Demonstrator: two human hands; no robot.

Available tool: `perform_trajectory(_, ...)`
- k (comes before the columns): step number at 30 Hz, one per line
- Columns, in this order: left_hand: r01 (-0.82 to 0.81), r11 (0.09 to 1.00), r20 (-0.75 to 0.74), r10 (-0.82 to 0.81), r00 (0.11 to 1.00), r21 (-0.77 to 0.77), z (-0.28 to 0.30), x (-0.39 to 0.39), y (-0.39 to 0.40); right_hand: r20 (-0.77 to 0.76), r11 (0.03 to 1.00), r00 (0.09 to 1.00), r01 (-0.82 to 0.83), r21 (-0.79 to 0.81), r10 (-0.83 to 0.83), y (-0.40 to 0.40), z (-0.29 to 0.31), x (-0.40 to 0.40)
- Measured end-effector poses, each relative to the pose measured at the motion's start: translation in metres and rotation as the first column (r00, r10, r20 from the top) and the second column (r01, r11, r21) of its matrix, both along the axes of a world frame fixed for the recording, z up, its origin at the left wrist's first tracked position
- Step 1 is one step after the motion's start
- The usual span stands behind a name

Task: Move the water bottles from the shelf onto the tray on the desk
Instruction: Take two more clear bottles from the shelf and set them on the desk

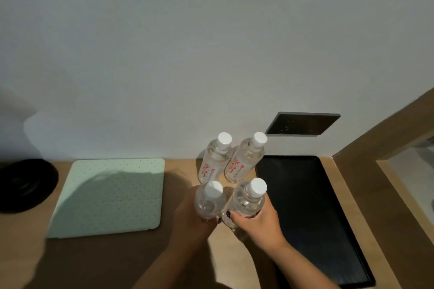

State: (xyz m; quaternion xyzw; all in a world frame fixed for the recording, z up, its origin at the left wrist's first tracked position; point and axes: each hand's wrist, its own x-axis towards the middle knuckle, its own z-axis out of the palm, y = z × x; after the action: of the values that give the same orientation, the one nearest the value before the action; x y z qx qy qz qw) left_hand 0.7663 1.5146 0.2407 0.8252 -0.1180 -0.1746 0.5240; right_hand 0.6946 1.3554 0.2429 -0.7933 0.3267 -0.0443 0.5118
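Note:
Two clear water bottles with white caps and red print stand side by side on the wooden desk by the wall, the left one (pixel 212 162) and the right one (pixel 245 159). In front of them my left hand (pixel 192 220) grips a third bottle (pixel 210 199), and my right hand (pixel 258 225) grips a fourth bottle (pixel 249 199). Both held bottles are upright and close together, just left of the black tray (pixel 312 213), which lies flat on the desk at the right. The held bottles' bases are hidden by my hands.
A pale green dotted mat (pixel 108 197) lies on the desk to the left. A black round object (pixel 23 185) sits at the far left. A dark socket plate (pixel 303 123) is on the wall above the tray. A wooden panel (pixel 385 134) rises at the right.

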Motion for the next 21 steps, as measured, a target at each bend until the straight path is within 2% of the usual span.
perform_trajectory(10,0.049,0.996,0.054,-0.054,0.997,0.079,0.018,-0.002,-0.003,-0.025,0.994,0.995,-0.096,0.045,0.097,-0.002,0.006,-0.001)
perform_trajectory(14,0.04,0.999,0.053,-0.039,0.998,-0.019,0.052,-0.006,0.003,-0.045,0.988,0.989,-0.142,0.059,0.144,-0.007,0.025,-0.014)
perform_trajectory(17,0.096,0.995,0.159,-0.095,0.983,0.002,0.089,-0.015,-0.001,-0.048,0.988,0.987,-0.156,0.002,0.155,-0.014,0.046,-0.033)
perform_trajectory(21,0.161,0.978,0.34,-0.197,0.92,0.131,0.125,-0.03,-0.015,-0.089,0.967,0.982,-0.182,-0.18,0.169,-0.029,0.081,-0.068)
